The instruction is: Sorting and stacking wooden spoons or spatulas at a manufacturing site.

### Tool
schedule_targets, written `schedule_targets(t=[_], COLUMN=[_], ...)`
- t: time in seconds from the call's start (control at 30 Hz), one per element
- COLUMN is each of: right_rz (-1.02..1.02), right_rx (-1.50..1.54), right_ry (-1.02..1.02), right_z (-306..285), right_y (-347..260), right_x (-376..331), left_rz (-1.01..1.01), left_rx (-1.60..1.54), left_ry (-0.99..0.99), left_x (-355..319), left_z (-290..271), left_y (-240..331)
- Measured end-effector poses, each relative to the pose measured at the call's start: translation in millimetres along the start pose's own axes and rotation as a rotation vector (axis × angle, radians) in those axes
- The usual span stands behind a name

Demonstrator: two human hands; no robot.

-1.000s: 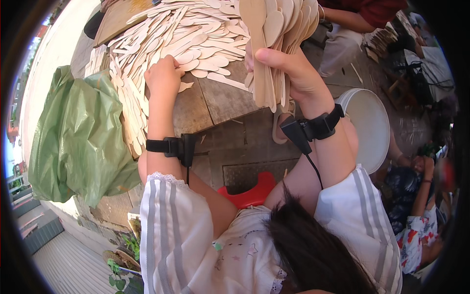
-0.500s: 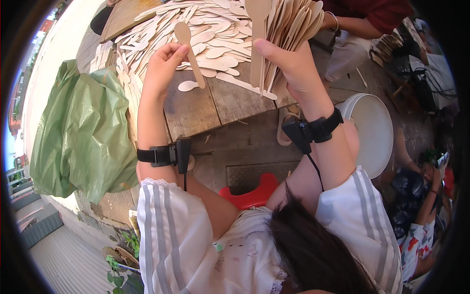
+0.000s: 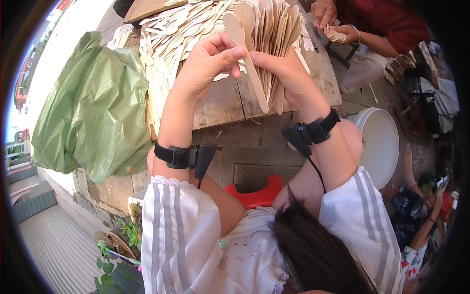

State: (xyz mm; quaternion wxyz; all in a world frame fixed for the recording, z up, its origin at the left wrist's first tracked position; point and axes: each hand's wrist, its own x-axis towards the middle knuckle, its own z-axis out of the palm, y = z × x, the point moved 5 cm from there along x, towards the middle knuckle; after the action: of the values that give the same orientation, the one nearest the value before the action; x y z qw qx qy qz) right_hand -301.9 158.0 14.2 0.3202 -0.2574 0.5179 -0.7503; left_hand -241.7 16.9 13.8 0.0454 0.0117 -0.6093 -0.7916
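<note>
A single wooden spoon point(image 3: 247, 59) stood nearly upright between the person's two hands, bowl at the top, handle slanting down and to the right over the near edge of the table. The left hand point(image 3: 208, 61) had its thumb and fingers closed on the spoon's neck, just below the bowl. The right hand point(image 3: 281, 68) was clamped around a thick bundle of spoons point(image 3: 274, 39), fanned out like cards, with their bowls pointing up and away; the single spoon lay against the left face of that bundle, and the right thumb touched its handle.

Both wrists carried black straps with small black boxes on them, a cable hanging from each.

Under the hands was a worn wooden table point(image 3: 223, 103), and on its far part lay a loose heap of spoons point(image 3: 176, 32), spreading to the left. Further left, a big green plastic bag point(image 3: 93, 112) slumped against the table's edge. A red stool point(image 3: 257, 193) showed near the person's knees, and a white bucket point(image 3: 379, 142) stood on the ground to the right. At the far right, another person in a red top point(image 3: 387, 22) sat with hands busy at something small and pale.
</note>
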Motion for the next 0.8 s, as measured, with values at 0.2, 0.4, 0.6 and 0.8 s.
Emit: schedule_targets(t=[0.2, 0.4, 0.6, 0.8], right_rz=[0.11, 0.219, 0.197, 0.203], right_rx=[0.088, 0.047, 0.21, 0.3], right_ry=[-0.159, -0.073, 0.217, 0.315], right_z=[18.6, 15.2, -12.5, -25.7], right_y=[2.7, 22.0, 10.9, 11.7], right_x=[4.3, 8.5, 7.8, 6.5], left_rz=[0.039, -0.067, 0.221, 0.248], left_rx=[0.216, 0.506, 1.763, 1.846], left_ry=[0.042, 0.144, 0.548, 0.514], left_x=[-5.0, -7.7, -9.4, 1.7], left_z=[-17.3, -35.4, -74.8, -87.6], left_y=[10.7, 1.2, -32.0, -53.6])
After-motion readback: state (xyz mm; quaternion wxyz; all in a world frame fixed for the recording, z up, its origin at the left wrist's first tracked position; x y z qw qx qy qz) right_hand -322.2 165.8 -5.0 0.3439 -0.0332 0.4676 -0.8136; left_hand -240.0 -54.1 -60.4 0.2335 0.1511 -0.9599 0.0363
